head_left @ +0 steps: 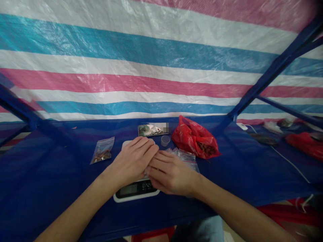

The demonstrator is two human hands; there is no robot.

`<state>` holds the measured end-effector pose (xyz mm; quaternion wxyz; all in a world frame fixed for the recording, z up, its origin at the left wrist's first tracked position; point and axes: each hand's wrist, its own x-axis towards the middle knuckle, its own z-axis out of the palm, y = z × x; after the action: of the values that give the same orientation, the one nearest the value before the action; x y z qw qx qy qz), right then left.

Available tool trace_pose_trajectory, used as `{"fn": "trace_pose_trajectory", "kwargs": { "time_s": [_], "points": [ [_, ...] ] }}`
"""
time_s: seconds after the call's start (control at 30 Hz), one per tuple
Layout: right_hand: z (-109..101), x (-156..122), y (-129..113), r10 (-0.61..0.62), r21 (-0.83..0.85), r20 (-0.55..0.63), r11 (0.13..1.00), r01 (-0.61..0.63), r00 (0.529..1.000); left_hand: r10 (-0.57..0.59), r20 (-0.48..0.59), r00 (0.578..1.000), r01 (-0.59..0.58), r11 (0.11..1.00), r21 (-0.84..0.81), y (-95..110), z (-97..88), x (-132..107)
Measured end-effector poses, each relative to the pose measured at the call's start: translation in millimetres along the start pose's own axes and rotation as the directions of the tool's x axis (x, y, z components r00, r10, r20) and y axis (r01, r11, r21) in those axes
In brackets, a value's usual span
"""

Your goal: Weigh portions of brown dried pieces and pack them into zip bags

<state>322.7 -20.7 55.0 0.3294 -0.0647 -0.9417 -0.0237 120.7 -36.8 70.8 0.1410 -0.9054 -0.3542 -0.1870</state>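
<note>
Zip bag of brown pieces (pixel 102 151) on blue bench (pixel 50 174), just left of left hand (pixel 132 159). Hands together above digital scale (pixel 136 191), blocking most of it; any held item hidden. Beyond: printed card (pixel 151 129), small plastic cup (pixel 165 141). Clear bag (pixel 186 158) partly under right hand (pixel 170 174), then red plastic bag (pixel 194 137), white cable (pixel 280 156).

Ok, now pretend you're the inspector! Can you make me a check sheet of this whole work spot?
surface: dark blue tabletop
job's things: white digital scale, display toward the person; clear plastic bag beside the right hand
clutter: zip bag of brown pieces, small clear cup, printed card, red plastic bag
grips: left hand lies flat over the scale; right hand sits against it, anything held hidden
cables: white cable at right
surroundings: striped tarp, blue metal frame
</note>
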Motion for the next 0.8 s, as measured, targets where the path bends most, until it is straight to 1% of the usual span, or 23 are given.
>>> {"fn": "trace_pose_trajectory", "kwargs": {
  "time_s": [0.03, 0.07, 0.1, 0.13, 0.17, 0.2, 0.27, 0.3, 0.33, 0.37, 0.4, 0.47, 0.5, 0.57, 0.63, 0.67, 0.73, 0.8],
  "points": [
    [-5.8, 0.8, 3.1, 0.002, 0.027, -0.079, 1.0, 0.0, 0.997, -0.023, -0.014, 1.0, 0.023, 1.0, -0.001, -2.3, -1.6, -0.1],
    [-12.4, 1.1, 7.4, 0.033, 0.047, -0.154, 0.999, -0.026, 0.987, -0.05, -0.029, 0.998, 0.051, 0.999, 0.01, -5.5, -2.9, -0.5],
    [-19.6, 0.6, 13.0, 0.095, 0.063, -0.218, 0.995, -0.084, 0.971, -0.082, -0.044, 0.996, 0.083, 0.996, 0.031, -9.7, -3.9, -1.3],
    [-27.1, -1.0, 19.4, 0.186, 0.08, -0.266, 0.982, -0.171, 0.946, -0.117, -0.055, 0.992, 0.12, 0.991, 0.051, -14.8, -4.6, -2.5],
    [-34.6, -4.0, 26.2, 0.297, 0.103, -0.292, 0.955, -0.279, 0.909, -0.154, -0.058, 0.986, 0.158, 0.985, 0.063, -20.5, -5.2, -4.2],
    [-41.9, -8.9, 32.5, 0.415, 0.137, -0.297, 0.91, -0.392, 0.86, -0.192, -0.059, 0.98, 0.196, 0.978, 0.07, -26.7, -5.7, -6.3],
    [-54.6, -24.3, 41.5, 0.622, 0.206, -0.222, 0.782, -0.588, 0.751, -0.269, -0.054, 0.962, 0.272, 0.959, 0.075, -39.3, -7.1, -11.6],
    [-59.6, -34.6, 43.5, 0.692, 0.215, -0.161, 0.72, -0.659, 0.704, -0.306, -0.054, 0.951, 0.309, 0.949, 0.065, -45.3, -8.0, -14.6],
    [-63.8, -46.1, 43.9, 0.739, 0.191, -0.095, 0.671, -0.717, 0.667, -0.34, -0.057, 0.939, 0.343, 0.938, 0.046, -50.9, -8.9, -17.8],
    [-67.2, -58.2, 43.0, 0.768, 0.118, -0.062, 0.64, -0.759, 0.638, -0.372, -0.064, 0.926, 0.374, 0.927, 0.019, -56.1, -9.8, -21.0],
    [-70.1, -70.1, 41.6, 0.785, 0.016, -0.063, 0.618, -0.786, 0.616, -0.401, -0.07, 0.913, 0.402, 0.916, -0.01, -61.0, -10.5, -24.1],
    [-75.5, -90.3, 39.5, 0.808, -0.196, -0.075, 0.563, -0.803, 0.585, -0.449, -0.074, 0.891, 0.444, 0.893, -0.067, -70.1, -11.3, -30.2],
    [-78.3, -97.4, 39.8, 0.82, -0.283, -0.078, 0.527, -0.801, 0.567, -0.468, -0.068, 0.881, 0.461, 0.882, -0.094, -74.5, -11.5, -33.3],
    [-83.8, -104.9, 43.4, 0.855, -0.409, -0.05, 0.453, -0.792, 0.515, -0.497, -0.031, 0.867, 0.489, 0.861, -0.141, -83.2, -11.6, -39.8],
    [-87.6, -105.5, 49.6, 0.884, -0.482, 0.008, 0.412, -0.773, 0.466, -0.516, 0.037, 0.856, 0.515, 0.843, -0.154, -92.0, -11.4, -48.0],
    [-88.3, -104.7, 52.7, 0.89, -0.5, 0.047, 0.413, -0.761, 0.453, -0.523, 0.073, 0.849, 0.528, 0.837, -0.142, -96.4, -11.0, -53.0],
    [-87.2, -103.4, 58.5, 0.884, -0.5, 0.124, 0.449, -0.741, 0.451, -0.544, 0.1, 0.833, 0.552, 0.827, -0.106, -105.3, -8.6, -64.1],
    [-84.4, -104.9, 65.5, 0.875, -0.488, 0.15, 0.471, -0.735, 0.461, -0.576, 0.09, 0.813, 0.581, 0.812, -0.057, -113.4, -4.0, -75.3]
  ]
}}
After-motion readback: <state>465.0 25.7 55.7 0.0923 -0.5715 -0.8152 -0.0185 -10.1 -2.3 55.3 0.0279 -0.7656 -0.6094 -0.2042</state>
